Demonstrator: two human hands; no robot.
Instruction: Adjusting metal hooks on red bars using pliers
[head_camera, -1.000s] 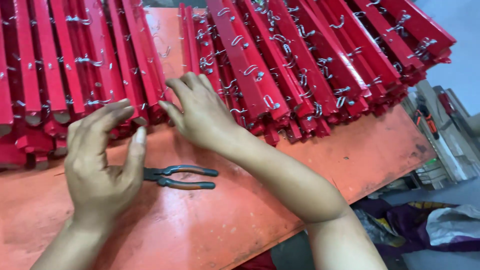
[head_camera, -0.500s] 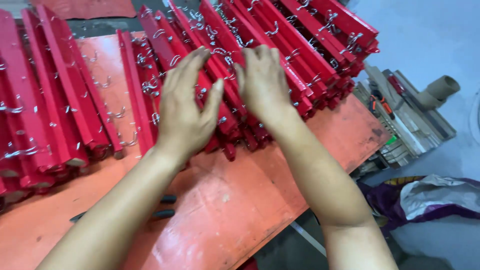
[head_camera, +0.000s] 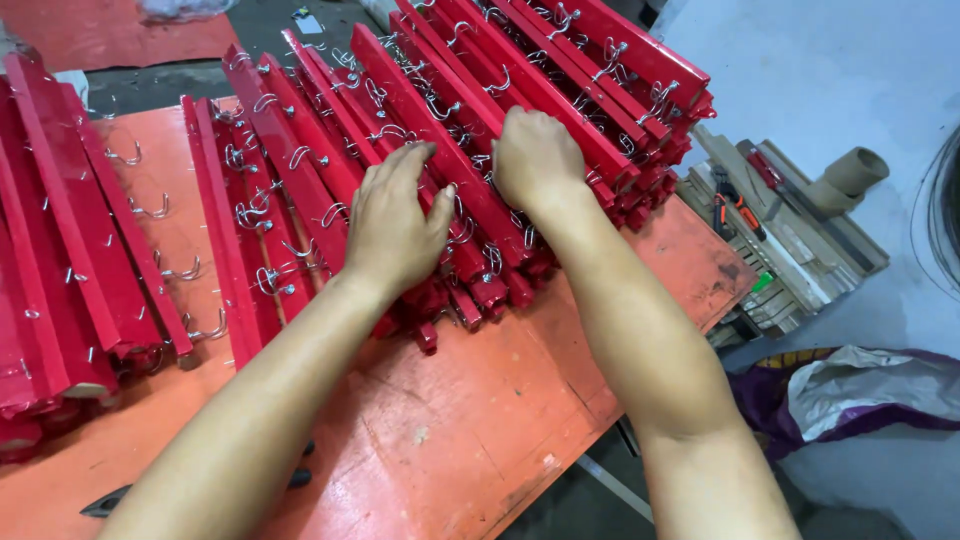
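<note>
Orange-topped workbench (head_camera: 480, 440) carries heaped red hook rails (head_camera: 440, 150). Your left hand (head_camera: 392, 225) lies spread on the pile, gripping nothing; your right hand (head_camera: 535, 160) curls over one rail, grasp hidden. Wire hooks (head_camera: 300, 155) could snag fingers, and the leaning stack may slide off.

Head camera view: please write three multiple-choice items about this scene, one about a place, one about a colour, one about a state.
1. Where do both hands rest?
A. on the stack of red bars
B. on the cardboard tube
C. on the floor

2. What colour is the table top?
A. blue
B. orange-red
C. white

3. How is the left hand?
A. a closed fist
B. fingers spread flat
C. out of view

Answers:
A, the left hand and right hand lie on the stack of red bars.
B, the table top is orange-red.
B, its fingers lie spread over the bars.
</note>
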